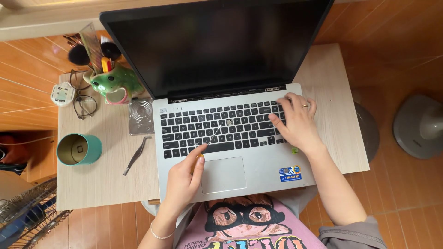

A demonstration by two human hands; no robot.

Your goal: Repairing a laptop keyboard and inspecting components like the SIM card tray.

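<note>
An open silver laptop with black keys and a dark screen sits on a small light wooden table. My left hand grips a thin screwdriver with a yellow handle, its tip over the middle of the keyboard beside a spot where a keycap is off. My right hand rests on the right end of the keyboard, fingers spread on the keys, a ring on one finger.
Left of the laptop lie metal tweezers, a small square metal part, a teal tin, glasses and a green frog-shaped holder with brushes. A fan guard and a grey fan base stand on the floor.
</note>
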